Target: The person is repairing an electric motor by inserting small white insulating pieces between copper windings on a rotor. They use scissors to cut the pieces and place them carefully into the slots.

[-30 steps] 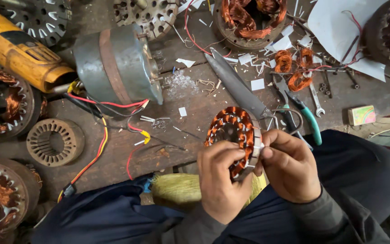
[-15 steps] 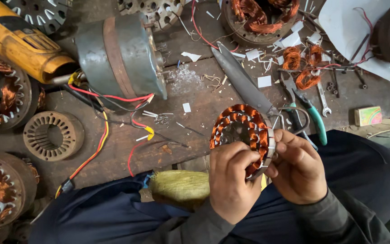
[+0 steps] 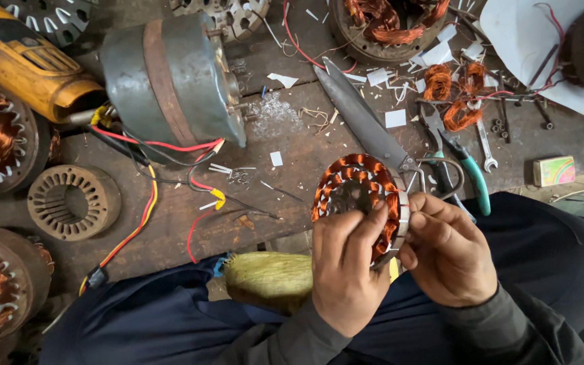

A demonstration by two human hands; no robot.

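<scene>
Gripping the copper-wound stator (image 3: 356, 196), left hand (image 3: 346, 270) and right hand (image 3: 451, 253) close around its rim over the bench (image 3: 292, 162) edge, scissors (image 3: 373, 132) just beside.

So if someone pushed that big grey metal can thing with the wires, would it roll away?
Probably a little: the grey cylindrical metal motor housing lies on its side on the wooden bench, so its round body could roll. It looks heavy, and the red, yellow and black wires trailing from it would likely drag.

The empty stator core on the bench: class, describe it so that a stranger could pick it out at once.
Start at the big grey motor housing on the wooden bench. Below and left of it, past the red and yellow wires, lies the empty stator core. Unlike the wound stators around it, its slots hold no copper.
</scene>
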